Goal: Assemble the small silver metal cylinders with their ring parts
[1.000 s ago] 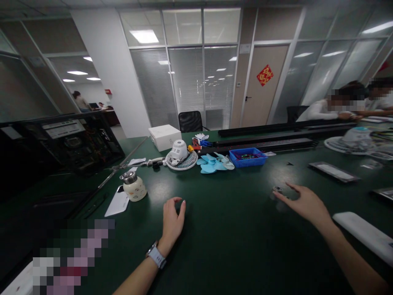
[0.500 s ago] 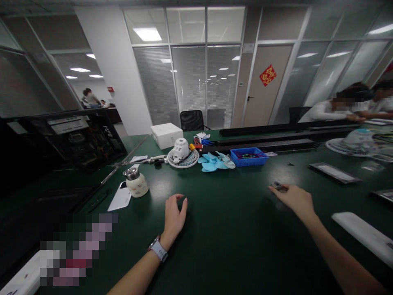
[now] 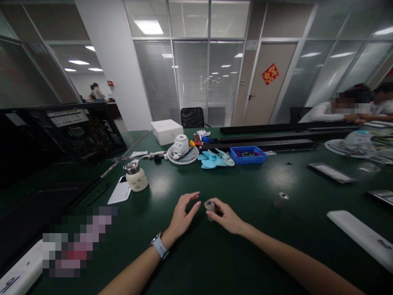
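Observation:
My right hand [image 3: 229, 217] grips a small metal cylinder [image 3: 210, 209] with a round, ringed top, thumb and fingers on its sides, near the middle of the green table [image 3: 245, 262]. The cylinder is upright; whether its base touches the table I cannot tell. Just left of it is my left hand [image 3: 184, 215], open, thumb and fingers apart and curved towards the cylinder without touching it. A second short metal cylinder [image 3: 281, 200] stands alone on the table to the right.
Behind the hands are light-blue fan blades [image 3: 211, 159], a blue tray [image 3: 249, 155] of small parts and a white fan housing [image 3: 181, 149]. A cream jar [image 3: 136, 178] stands left. A long white piece [image 3: 359, 233] lies right. A co-worker [image 3: 322, 112] sits far right.
My right hand has moved left with the metal cylinder, to beside my left hand. The second cylinder now shows where the right hand was. My left hand has shifted slightly right.

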`<state>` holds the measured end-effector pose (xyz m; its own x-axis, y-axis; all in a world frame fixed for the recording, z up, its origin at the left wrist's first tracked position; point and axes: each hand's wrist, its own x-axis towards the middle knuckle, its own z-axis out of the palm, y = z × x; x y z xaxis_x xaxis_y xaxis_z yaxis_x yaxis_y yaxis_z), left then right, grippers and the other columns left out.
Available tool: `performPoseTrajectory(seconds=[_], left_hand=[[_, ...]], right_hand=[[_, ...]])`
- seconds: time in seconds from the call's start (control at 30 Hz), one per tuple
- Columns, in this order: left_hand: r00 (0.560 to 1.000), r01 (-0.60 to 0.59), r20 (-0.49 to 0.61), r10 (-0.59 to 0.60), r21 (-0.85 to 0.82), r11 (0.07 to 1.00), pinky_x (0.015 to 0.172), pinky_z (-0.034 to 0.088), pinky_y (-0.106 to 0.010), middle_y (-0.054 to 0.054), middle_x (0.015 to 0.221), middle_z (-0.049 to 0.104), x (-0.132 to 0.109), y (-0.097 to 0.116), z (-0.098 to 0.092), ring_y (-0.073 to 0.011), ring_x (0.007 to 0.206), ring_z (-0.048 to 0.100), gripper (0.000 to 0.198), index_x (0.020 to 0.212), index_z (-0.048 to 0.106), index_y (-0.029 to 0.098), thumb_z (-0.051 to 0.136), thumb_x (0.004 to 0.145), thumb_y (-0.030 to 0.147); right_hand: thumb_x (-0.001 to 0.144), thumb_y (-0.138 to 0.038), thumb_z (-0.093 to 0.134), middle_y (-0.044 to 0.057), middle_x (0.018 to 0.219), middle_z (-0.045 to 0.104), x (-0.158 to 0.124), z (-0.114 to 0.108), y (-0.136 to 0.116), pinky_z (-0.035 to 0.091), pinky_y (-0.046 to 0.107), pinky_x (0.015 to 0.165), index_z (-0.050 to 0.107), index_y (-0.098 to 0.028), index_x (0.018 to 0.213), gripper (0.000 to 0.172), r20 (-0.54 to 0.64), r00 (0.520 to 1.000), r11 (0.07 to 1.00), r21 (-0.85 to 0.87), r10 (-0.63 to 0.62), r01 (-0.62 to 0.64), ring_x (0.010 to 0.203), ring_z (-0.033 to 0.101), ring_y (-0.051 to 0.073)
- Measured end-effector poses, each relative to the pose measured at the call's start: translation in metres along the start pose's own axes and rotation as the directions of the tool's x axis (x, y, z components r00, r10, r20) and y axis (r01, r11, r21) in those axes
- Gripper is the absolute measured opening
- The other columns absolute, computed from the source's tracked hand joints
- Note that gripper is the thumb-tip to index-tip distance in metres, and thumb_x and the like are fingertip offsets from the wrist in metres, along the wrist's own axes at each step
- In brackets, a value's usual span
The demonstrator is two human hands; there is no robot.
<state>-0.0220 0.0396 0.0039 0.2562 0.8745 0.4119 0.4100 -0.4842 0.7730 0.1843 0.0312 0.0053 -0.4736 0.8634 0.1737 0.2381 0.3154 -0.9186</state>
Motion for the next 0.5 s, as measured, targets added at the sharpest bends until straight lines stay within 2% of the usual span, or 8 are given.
performPoseTrajectory(seconds=[0.1, 0.27, 0.5], left_hand=[[0.997, -0.030, 0.073, 0.036, -0.088, 0.996, 0.092, 0.045, -0.036, -0.005, 0.111, 0.064, -0.0012, 0.0049, 0.0015, -0.0196, 0.105, 0.057, 0.028, 0.116, 0.064, 0.027, 0.051, 0.093, 0.036], [0.996, -0.008, 0.087, 0.021, -0.141, 0.990, 0.088, 0.047, -0.034, -0.006, 0.103, 0.066, 0.0010, 0.0029, 0.0000, -0.0192, 0.097, 0.060, 0.025, 0.105, 0.071, 0.025, 0.055, 0.091, 0.036], [0.990, 0.039, 0.138, -0.013, -0.183, 0.982, 0.082, 0.049, -0.031, -0.005, 0.097, 0.066, 0.0011, 0.0031, -0.0025, -0.0182, 0.091, 0.062, 0.021, 0.099, 0.074, 0.024, 0.063, 0.085, 0.036]], right_hand=[[0.087, -0.045, 0.056, 0.003, 0.097, 0.059, 0.0010, 0.0066, 0.0006, 0.047, 0.029, 0.073, 0.055, -0.021, 0.115, 0.037, 0.010, 1.000, 1.000, -0.005, -0.012, 0.012, 0.082, 0.056, 0.016], [0.087, -0.042, 0.056, 0.003, 0.097, 0.059, 0.0037, 0.0072, -0.0015, 0.045, 0.029, 0.073, 0.057, -0.020, 0.116, 0.036, 0.036, 0.999, 1.000, -0.002, -0.020, 0.020, 0.082, 0.054, 0.015], [0.085, -0.040, 0.060, 0.003, 0.096, 0.058, 0.0031, 0.0040, 0.0073, 0.043, 0.029, 0.074, 0.061, -0.020, 0.111, 0.033, 0.012, 0.997, 0.989, -0.125, -0.076, 0.076, 0.084, 0.053, 0.016]])
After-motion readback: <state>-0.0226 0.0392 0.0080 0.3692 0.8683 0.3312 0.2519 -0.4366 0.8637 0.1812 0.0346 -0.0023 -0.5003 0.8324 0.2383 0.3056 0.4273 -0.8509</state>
